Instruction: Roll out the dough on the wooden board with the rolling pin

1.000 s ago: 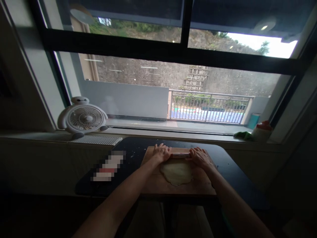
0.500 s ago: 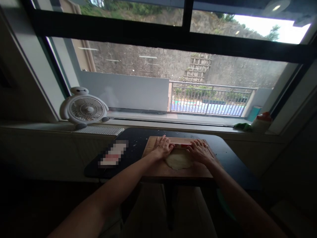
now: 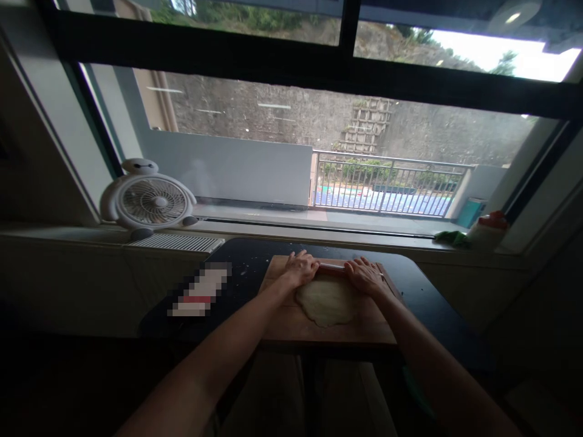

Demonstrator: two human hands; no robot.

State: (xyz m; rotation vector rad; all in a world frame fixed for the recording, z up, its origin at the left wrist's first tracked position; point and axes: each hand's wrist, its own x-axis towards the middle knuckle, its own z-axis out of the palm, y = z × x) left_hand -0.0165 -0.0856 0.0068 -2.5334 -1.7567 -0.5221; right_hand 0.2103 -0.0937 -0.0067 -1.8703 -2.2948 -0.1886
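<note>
Two ends of slim reddish rolling pin [image 3: 332, 267] under left hand [image 3: 302, 267], right hand [image 3: 364, 275]; can't tell if fingers wrap; pale dough sheet [image 3: 325, 301] nearer, on brown wooden board [image 3: 282, 328]; already flat; outline uneven.

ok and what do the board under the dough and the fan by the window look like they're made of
Board: probably wood, fairly matt, going by its warm brown tone.
Fan: likely plastic, white and smooth, going by its rounded, moulded-looking body.
</note>
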